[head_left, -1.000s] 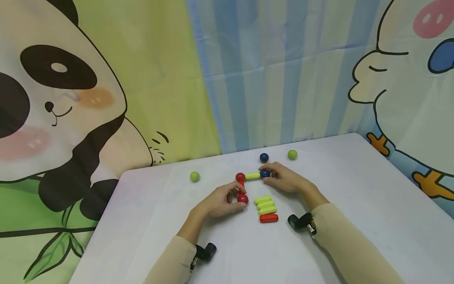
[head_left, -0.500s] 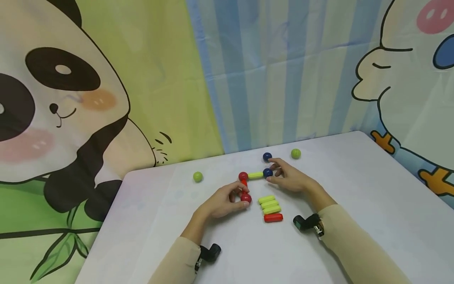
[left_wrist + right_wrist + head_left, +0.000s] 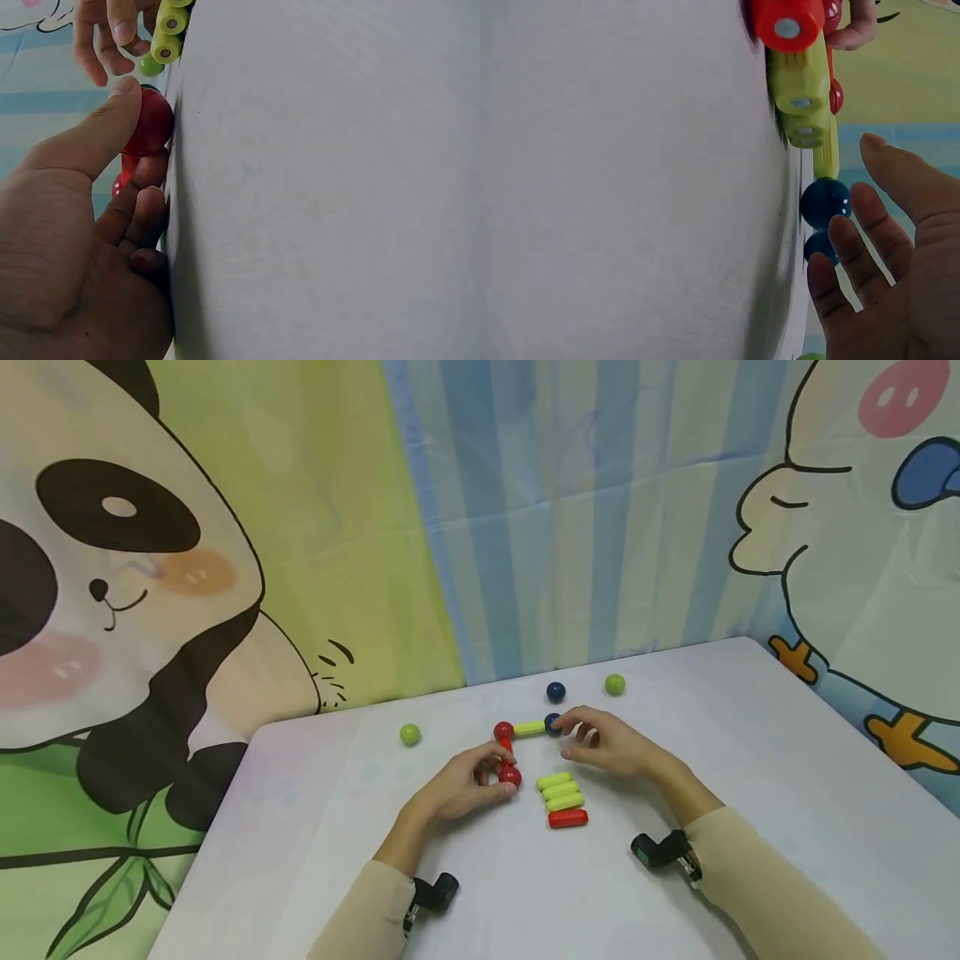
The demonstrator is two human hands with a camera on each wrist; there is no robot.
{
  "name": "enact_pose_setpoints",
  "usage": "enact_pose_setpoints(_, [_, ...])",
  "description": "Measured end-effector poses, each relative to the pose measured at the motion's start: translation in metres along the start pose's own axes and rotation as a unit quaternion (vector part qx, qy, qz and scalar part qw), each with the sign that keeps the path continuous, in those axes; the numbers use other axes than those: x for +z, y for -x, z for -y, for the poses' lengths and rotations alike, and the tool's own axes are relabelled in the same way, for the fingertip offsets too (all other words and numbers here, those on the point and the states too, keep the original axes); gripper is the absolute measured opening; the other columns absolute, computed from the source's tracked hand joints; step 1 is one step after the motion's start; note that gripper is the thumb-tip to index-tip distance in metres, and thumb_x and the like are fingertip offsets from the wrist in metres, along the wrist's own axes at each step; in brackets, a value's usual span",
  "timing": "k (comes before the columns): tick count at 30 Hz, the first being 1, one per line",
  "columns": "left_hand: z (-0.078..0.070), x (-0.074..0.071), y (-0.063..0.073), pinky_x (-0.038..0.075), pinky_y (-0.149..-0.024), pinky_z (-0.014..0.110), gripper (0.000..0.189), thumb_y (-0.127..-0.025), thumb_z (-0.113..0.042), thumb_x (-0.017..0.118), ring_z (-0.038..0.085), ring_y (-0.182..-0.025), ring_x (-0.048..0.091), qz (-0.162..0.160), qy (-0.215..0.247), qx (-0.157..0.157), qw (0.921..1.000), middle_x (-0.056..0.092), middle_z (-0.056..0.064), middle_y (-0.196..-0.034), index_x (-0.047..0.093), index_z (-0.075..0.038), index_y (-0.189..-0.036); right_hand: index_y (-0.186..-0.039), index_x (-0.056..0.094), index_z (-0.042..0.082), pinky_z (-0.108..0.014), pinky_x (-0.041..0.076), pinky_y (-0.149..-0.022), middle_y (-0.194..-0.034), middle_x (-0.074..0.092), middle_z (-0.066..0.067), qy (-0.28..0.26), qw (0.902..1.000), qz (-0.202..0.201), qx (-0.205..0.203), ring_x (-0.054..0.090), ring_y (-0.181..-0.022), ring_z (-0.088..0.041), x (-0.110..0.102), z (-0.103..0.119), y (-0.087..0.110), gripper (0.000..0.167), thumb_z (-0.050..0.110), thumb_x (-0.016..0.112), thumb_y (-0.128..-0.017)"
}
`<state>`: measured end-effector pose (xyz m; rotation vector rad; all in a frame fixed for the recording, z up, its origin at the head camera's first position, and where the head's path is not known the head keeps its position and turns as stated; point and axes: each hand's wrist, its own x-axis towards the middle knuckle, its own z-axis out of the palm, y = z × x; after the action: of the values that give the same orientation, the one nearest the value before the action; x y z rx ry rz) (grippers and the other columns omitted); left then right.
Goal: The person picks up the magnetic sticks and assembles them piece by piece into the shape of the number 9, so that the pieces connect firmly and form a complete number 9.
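My left hand (image 3: 467, 785) grips a red ball (image 3: 510, 777) on the tabletop, its thumb on the near side; the left wrist view shows the thumb (image 3: 105, 127) against that ball. A red rod (image 3: 506, 744) joins it to a second red ball (image 3: 503, 731), partly behind my fingers. From there a yellow-green rod (image 3: 529, 728) runs right to a blue ball (image 3: 552, 723). My right hand (image 3: 611, 742) hovers just right of the blue ball, fingers spread and holding nothing. In the right wrist view the thumb stands apart from the blue ball (image 3: 825, 204).
Several yellow-green rods (image 3: 559, 792) lie in a row between the hands, with a red rod (image 3: 567, 818) nearest. Farther back are a loose blue ball (image 3: 556, 692) and a green ball (image 3: 615, 684). Another green ball (image 3: 409, 734) sits left. Printed cloth hangs behind the white table (image 3: 300, 827).
My right hand has let go of the blue ball at the rod's end and drawn back slightly to the right. The left hand keeps its grip on the red ball.
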<state>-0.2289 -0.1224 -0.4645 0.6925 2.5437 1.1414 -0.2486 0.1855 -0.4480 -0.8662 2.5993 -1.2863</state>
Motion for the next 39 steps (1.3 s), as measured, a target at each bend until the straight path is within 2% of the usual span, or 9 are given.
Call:
enact_pose_setpoints(5, [-0.001, 0.0, 0.0, 0.048, -0.079, 0.033, 0.037, -0.091, -0.04, 0.079, 0.016, -0.088, 0.056, 0.002, -0.001, 0.001, 1.0, 0.062, -0.007, -0.104, 0.063, -0.033, -0.124, -0.119, 0.068, 0.012, -0.029, 0.052, -0.083, -0.111, 0.067, -0.001, 0.042, 0.9977, 0.052, -0.009, 0.058, -0.097, -0.02, 0.005, 0.013, 0.002, 0.024, 0.016, 0.073, -0.096])
enact_pose_setpoints(9, [0.0, 0.0, 0.0, 0.048, -0.079, 0.032, 0.037, -0.09, -0.038, 0.08, 0.016, -0.088, 0.056, -0.001, 0.0, -0.001, 1.0, 0.062, -0.007, -0.104, 0.063, -0.033, -0.123, -0.109, 0.07, 0.014, -0.028, 0.052, -0.082, -0.102, 0.067, 0.005, 0.049, 0.9954, 0.08, -0.016, 0.06, -0.091, -0.018, 0.007, 0.018, 0.002, 0.013, 0.014, 0.073, -0.096])
enact_pose_setpoints(21, [0.001, 0.0, 0.002, 0.047, -0.078, 0.031, 0.033, -0.091, -0.035, 0.079, 0.014, -0.085, 0.055, -0.005, -0.002, 0.011, 0.9999, 0.063, -0.009, -0.102, 0.064, -0.033, -0.121, -0.106, 0.074, 0.019, -0.029, 0.053, -0.083, -0.099, 0.069, 0.008, 0.05, 0.9887, 0.142, 0.002, 0.061, -0.089, -0.015, 0.004, 0.019, 0.0, 0.013, 0.012, 0.073, -0.095])
enact_pose_setpoints(30, [-0.002, 0.003, -0.003, 0.047, -0.078, 0.029, 0.033, -0.092, -0.039, 0.078, 0.014, -0.086, 0.055, 0.002, -0.01, 0.007, 0.9999, 0.061, -0.009, -0.11, 0.063, -0.035, -0.121, -0.111, 0.074, 0.017, -0.03, 0.051, -0.084, -0.105, 0.068, 0.003, 0.05, 0.9877, 0.148, 0.003, 0.057, -0.093, -0.017, -0.001, 0.01, -0.001, 0.019, 0.011, 0.075, -0.093])
enact_pose_setpoints(34, [-0.001, 0.001, 0.0, 0.047, -0.078, 0.029, 0.031, -0.091, -0.038, 0.079, 0.013, -0.084, 0.055, -0.005, -0.015, 0.005, 0.9999, 0.056, -0.006, -0.116, 0.064, -0.035, -0.118, -0.111, 0.073, 0.017, -0.03, 0.051, -0.083, -0.104, 0.067, 0.003, 0.052, 0.989, 0.139, -0.009, 0.057, -0.092, -0.017, 0.001, 0.011, -0.003, 0.018, 0.014, 0.074, -0.094])
enact_pose_setpoints(39, [0.0, -0.001, 0.002, 0.047, -0.079, 0.029, 0.031, -0.091, -0.04, 0.079, 0.013, -0.084, 0.056, -0.004, -0.007, 0.004, 1.0, 0.053, -0.003, -0.12, 0.064, -0.036, -0.117, -0.113, 0.072, 0.019, -0.03, 0.051, -0.082, -0.103, 0.066, 0.003, 0.051, 0.9912, 0.122, 0.004, 0.057, -0.091, -0.016, 0.001, 0.013, -0.002, 0.02, 0.015, 0.075, -0.093])
